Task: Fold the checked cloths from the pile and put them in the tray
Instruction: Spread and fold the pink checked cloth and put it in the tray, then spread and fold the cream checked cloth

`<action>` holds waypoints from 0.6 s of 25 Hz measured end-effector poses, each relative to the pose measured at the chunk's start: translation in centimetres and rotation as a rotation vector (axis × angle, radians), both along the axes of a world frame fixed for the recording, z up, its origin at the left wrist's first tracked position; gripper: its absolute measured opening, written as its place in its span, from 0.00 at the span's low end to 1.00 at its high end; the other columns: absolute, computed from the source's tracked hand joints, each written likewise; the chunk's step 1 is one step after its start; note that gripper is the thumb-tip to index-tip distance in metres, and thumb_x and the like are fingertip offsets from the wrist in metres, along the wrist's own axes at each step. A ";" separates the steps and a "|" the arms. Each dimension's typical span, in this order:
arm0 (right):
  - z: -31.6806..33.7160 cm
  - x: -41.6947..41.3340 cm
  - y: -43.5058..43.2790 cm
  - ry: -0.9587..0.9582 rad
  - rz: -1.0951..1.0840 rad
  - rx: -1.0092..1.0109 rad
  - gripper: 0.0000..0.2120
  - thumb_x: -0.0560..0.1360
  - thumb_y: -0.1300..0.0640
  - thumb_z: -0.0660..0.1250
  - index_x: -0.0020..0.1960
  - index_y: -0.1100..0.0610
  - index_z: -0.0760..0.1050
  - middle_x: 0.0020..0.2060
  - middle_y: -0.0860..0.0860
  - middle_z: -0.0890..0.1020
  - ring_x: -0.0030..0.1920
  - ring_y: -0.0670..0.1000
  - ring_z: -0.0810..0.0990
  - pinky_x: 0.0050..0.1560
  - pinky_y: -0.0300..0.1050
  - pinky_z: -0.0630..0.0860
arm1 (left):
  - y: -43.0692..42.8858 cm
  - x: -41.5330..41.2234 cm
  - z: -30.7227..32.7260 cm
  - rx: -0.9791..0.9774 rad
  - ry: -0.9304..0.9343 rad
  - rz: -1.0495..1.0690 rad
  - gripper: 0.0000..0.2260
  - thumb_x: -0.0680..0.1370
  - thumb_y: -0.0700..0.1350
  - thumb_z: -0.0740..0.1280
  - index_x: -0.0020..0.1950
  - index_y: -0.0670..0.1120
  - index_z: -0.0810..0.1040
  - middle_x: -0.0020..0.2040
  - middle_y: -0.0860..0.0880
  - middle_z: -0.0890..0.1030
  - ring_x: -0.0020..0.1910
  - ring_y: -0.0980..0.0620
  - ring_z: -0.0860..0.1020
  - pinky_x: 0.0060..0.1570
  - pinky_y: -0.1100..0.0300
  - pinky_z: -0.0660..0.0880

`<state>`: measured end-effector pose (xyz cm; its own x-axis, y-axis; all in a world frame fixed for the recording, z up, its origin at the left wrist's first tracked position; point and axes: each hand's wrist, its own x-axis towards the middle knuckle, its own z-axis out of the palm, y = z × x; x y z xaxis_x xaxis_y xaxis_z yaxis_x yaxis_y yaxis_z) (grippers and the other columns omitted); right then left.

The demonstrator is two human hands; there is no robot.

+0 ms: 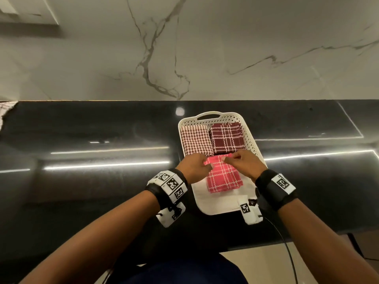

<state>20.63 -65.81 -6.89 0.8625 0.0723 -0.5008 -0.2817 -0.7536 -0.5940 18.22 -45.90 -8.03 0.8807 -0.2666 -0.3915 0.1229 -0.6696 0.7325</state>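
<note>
1. Head view: my left hand (194, 168) and right hand (242, 162) are both at the far edge of a folded pink plaid cloth (224, 179). The fingers are curled and pinch that edge, left hand at the left corner, right hand at the right.
2. Pink plaid cloth sits over the near half of the white perforated tray (249, 138), far edge just beside the two cloths behind it. Can't tell if it's fully laid down or a touch lifted at the pinched edge.
3. Already in the tray, far half: a folded small-check red-and-white cloth (195, 140) on the left and a folded dark maroon plaid cloth (226, 137) on the right, side by side and touching.
4. Tray stands on the black glossy worktop (102, 130), right of centre, handle pointing away from me.
5. Progress, my read: two cloths done, a third folded and being placed. Release is not yet done.
6. Left to do: a bit of checked fabric shows at the far left edge of the worktop, likely the pile (6, 111), well apart from the tray. It's mostly out of frame, so no count possible.
7. Tray room: a strip of bare floor shows near me, beside the pink plaid cloth.
</note>
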 end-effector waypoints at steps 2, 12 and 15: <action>1.9 -0.5 3.5 -0.137 0.151 0.004 0.18 0.76 0.42 0.69 0.52 0.57 0.79 0.44 0.49 0.83 0.44 0.48 0.81 0.48 0.45 0.77 | 4.2 -0.7 0.8 -0.063 -0.070 0.005 0.12 0.80 0.52 0.66 0.59 0.47 0.81 0.54 0.50 0.83 0.52 0.52 0.80 0.53 0.56 0.78; 0.2 -3.7 40.6 -0.260 0.533 0.328 0.09 0.76 0.53 0.73 0.54 0.56 0.82 0.43 0.51 0.85 0.42 0.48 0.82 0.47 0.41 0.77 | 38.2 -10.4 -2.7 -0.039 -0.170 0.762 0.07 0.77 0.43 0.69 0.54 0.46 0.82 0.49 0.49 0.84 0.49 0.52 0.82 0.57 0.56 0.77; -2.4 -6.9 49.8 -0.196 0.590 0.383 0.08 0.76 0.56 0.73 0.54 0.57 0.82 0.44 0.52 0.85 0.42 0.49 0.82 0.47 0.40 0.76 | 47.8 -13.0 -4.3 0.157 -0.241 0.866 0.11 0.76 0.41 0.69 0.58 0.45 0.80 0.56 0.46 0.83 0.57 0.47 0.80 0.61 0.57 0.72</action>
